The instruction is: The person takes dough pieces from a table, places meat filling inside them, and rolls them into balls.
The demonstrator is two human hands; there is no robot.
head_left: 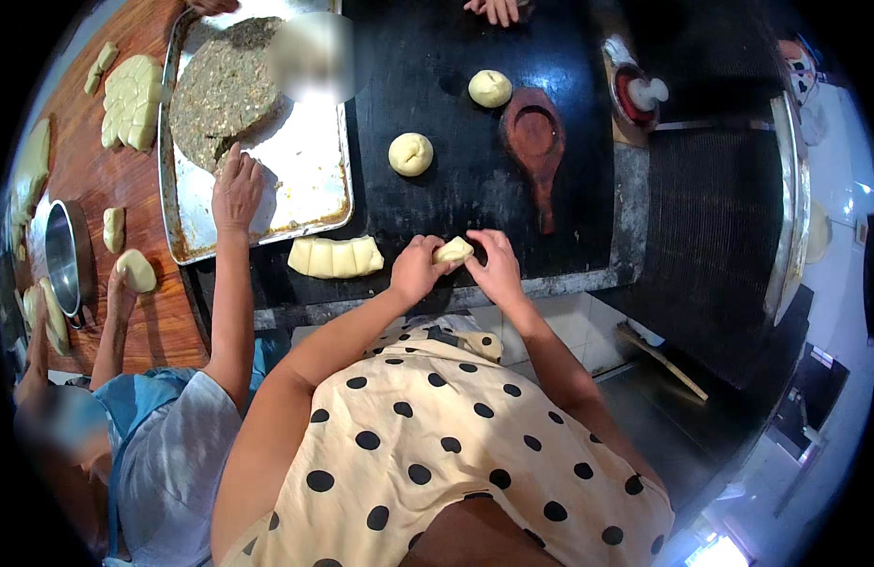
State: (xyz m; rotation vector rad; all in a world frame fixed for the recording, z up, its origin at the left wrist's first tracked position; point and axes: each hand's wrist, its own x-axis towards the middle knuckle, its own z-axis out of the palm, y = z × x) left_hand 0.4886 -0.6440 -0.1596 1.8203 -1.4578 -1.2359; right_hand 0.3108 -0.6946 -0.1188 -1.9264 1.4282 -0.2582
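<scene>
Near the front edge of the dark worktop, a small pale piece of dough (453, 250) is pinched between my two hands. My left hand (418, 268) grips its left side and my right hand (494, 266) has its fingers on the right side. Just left of my hands lies a row of joined dough pieces (335, 256). Two round dough balls sit farther off: one ball (410, 154) straight ahead and another ball (491, 88) farther back. To the right of them rests a reddish-brown wooden mold (534, 137) with a round hollow and a handle.
On the left, a metal tray (309, 194) holds a big mound of chopped filling (219, 94), with a co-worker's hand (237, 189) at it. Beyond are a wooden table (144, 189), dough slabs and a steel bowl (68, 255). A red dish (635, 96) stands far right.
</scene>
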